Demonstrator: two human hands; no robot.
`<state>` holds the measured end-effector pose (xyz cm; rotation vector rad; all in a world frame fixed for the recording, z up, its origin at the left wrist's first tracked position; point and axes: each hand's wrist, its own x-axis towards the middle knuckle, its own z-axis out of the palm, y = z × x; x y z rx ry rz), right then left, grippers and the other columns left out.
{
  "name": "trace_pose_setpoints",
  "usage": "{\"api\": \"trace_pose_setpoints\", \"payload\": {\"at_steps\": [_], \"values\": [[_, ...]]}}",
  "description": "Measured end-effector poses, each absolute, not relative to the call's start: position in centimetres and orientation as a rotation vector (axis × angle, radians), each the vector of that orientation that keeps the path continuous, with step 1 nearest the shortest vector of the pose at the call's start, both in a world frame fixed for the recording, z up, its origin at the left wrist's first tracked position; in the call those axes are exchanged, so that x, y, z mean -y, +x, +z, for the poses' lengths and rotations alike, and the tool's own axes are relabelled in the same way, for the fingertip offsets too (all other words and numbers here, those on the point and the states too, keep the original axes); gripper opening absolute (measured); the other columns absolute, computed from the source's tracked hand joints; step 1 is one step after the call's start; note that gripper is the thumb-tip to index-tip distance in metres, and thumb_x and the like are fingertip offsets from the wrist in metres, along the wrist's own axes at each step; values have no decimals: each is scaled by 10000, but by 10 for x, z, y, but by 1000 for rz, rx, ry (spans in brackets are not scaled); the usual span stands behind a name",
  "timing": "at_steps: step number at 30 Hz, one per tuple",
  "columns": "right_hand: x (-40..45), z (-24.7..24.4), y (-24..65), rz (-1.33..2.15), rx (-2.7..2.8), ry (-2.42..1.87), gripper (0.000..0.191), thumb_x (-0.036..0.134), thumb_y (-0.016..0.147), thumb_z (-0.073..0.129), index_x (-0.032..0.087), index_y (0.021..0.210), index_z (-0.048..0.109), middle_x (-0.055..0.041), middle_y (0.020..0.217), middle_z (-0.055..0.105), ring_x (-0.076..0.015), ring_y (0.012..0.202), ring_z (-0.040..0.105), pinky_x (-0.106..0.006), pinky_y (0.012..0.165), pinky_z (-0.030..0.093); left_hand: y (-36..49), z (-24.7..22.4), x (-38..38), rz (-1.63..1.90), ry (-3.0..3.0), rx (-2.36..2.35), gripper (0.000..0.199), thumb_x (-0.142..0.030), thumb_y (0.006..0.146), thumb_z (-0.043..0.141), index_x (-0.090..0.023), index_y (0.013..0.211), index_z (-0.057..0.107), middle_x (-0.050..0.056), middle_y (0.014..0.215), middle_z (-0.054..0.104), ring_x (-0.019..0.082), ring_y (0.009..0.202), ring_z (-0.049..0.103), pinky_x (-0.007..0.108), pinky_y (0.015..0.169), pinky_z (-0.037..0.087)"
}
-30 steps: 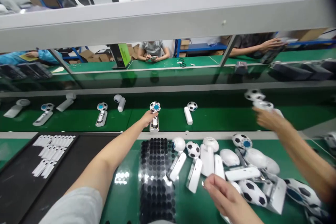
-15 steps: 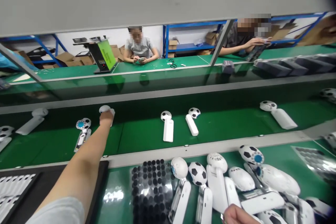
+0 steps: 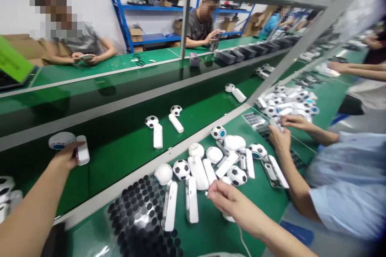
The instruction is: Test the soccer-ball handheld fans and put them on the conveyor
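My left hand (image 3: 66,153) is closed on a white device (image 3: 83,150) with a round white head, over the green conveyor at the left. At the lower centre my right hand (image 3: 224,197) pinches a small white piece (image 3: 206,194) between thumb and fingertips. Beside it on the green bench lie several devices with football-patterned heads, such as a patterned ball (image 3: 181,169) and a white handle (image 3: 191,200). A clear sheet of black round pads (image 3: 132,213) lies to their left. More devices rest on the conveyor, one with a white handle (image 3: 157,135).
A co-worker in a light blue shirt (image 3: 340,184) works close on the right, hands near a heap of devices (image 3: 289,102). A slanted metal post (image 3: 283,60) rises there. Other people sit across the line, and a white cable (image 3: 245,243) hangs near my right forearm.
The view has swung to the right, bringing the co-worker and the heap into sight. My left hand, still on the device, appears farther left and nearer. More of my right hand and forearm shows.
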<state>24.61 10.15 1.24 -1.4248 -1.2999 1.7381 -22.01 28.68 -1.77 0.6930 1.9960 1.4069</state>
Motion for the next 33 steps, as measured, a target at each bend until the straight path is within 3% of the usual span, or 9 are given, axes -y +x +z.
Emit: {"api": "trace_pose_setpoints", "payload": {"at_steps": [3,6,8,12,16,20,28,33], "values": [[-98,19,245,1689,1342,-1394,228,386,855,457,181,757,470,45,581,444,-85,500,303,-210,466,227,-164,-6,-262,1305,604,-1778,88,-106,713,497,-177,760,519,-7,609,551,160,715,548,322,673,489],[-98,28,238,1597,1476,-1329,183,327,871,439,180,770,480,30,611,509,-97,549,382,-227,540,303,-95,15,-220,1300,669,-1336,231,-148,707,542,-198,928,589,8,944,627,173,847,571,285,676,501],[-97,33,232,1537,1559,-1272,164,311,878,428,185,792,490,26,630,536,-109,587,431,-242,589,336,-51,29,-192,1305,695,-1100,342,-140,643,622,-187,980,595,30,1051,603,177,857,579,271,667,503],[-91,38,222,1463,1680,-1182,146,297,887,412,200,826,503,25,652,566,-117,602,482,-245,589,364,12,45,-147,1247,699,-1017,465,-132,577,673,-177,1030,577,15,848,618,125,672,576,224,601,471],[-82,44,215,1388,1754,-1107,135,283,884,422,200,825,511,26,641,574,-115,599,509,-233,569,375,39,47,-116,1174,706,-1068,332,-216,613,687,-175,926,581,-22,690,574,96,593,534,199,558,429],[-75,49,213,1361,1775,-1063,117,252,875,433,192,812,511,26,629,579,-110,600,524,-223,578,383,51,50,-96,1093,713,-1121,331,-376,675,665,-177,927,583,10,789,603,125,702,553,220,631,442],[-68,48,215,1309,1824,-1044,102,235,859,447,190,787,504,29,601,582,-106,577,524,-220,576,379,70,53,-73,1122,701,-1175,307,-334,624,713,-156,849,607,17,747,624,144,672,570,244,616,446],[-70,40,219,1405,1909,-1069,129,210,830,461,185,706,486,41,546,542,-90,492,459,-217,525,335,72,48,-69,1042,1020,-1359,315,-338,645,692,-134,877,631,67,912,651,193,811,584,264,698,435]]}}
